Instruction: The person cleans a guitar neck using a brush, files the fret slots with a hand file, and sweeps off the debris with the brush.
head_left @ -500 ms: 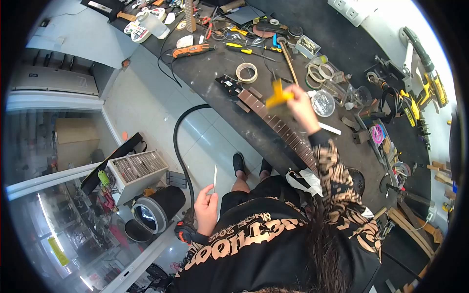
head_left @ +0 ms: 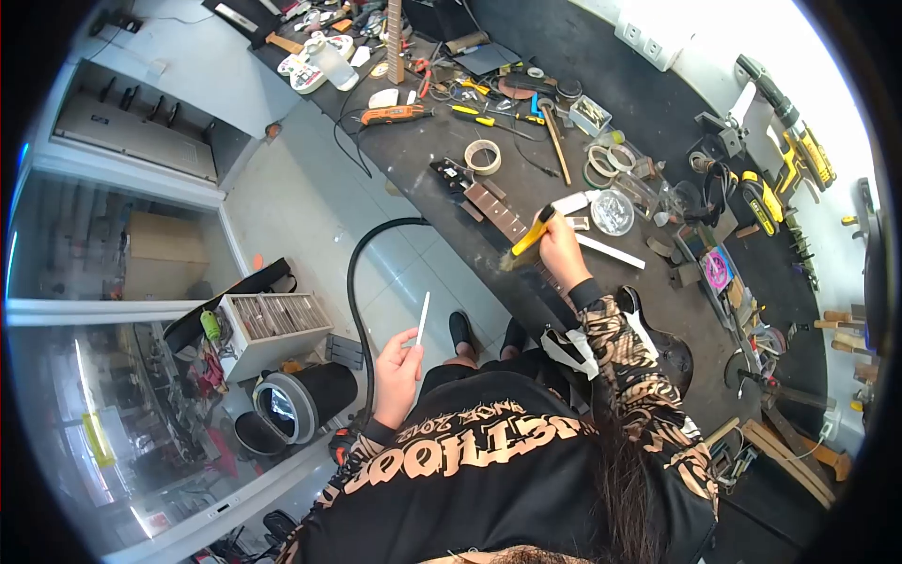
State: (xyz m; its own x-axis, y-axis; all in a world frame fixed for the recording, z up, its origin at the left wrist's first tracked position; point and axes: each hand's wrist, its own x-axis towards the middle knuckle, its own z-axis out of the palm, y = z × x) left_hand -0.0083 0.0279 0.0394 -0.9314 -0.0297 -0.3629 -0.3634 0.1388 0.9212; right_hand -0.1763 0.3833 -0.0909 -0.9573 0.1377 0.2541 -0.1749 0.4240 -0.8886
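Note:
My right hand (head_left: 561, 249) is closed on a yellow-handled brush (head_left: 534, 232), its bristles down at the fretboard. Beneath it lies a guitar neck (head_left: 495, 210) with a dark fretted fingerboard and a black headstock (head_left: 451, 175); my hand and sleeve hide part of the neck. The dark guitar body (head_left: 669, 352) shows beyond my right forearm. Away from the bench, over the floor, my left hand (head_left: 398, 374) pinches a thin white strip (head_left: 424, 318) that points upward.
On the bench are a roll of masking tape (head_left: 483, 157), a hammer (head_left: 556, 141), an orange rotary tool (head_left: 396, 114) and a clear round tub (head_left: 613, 213). A long white strip (head_left: 609, 251) lies right of the brush. A black hose (head_left: 355, 282) hangs beside the bench edge.
The brush has come down toward the fretboard and turned, bristles now lower left. My left hand still holds the white strip, slightly higher. The camera view has shifted.

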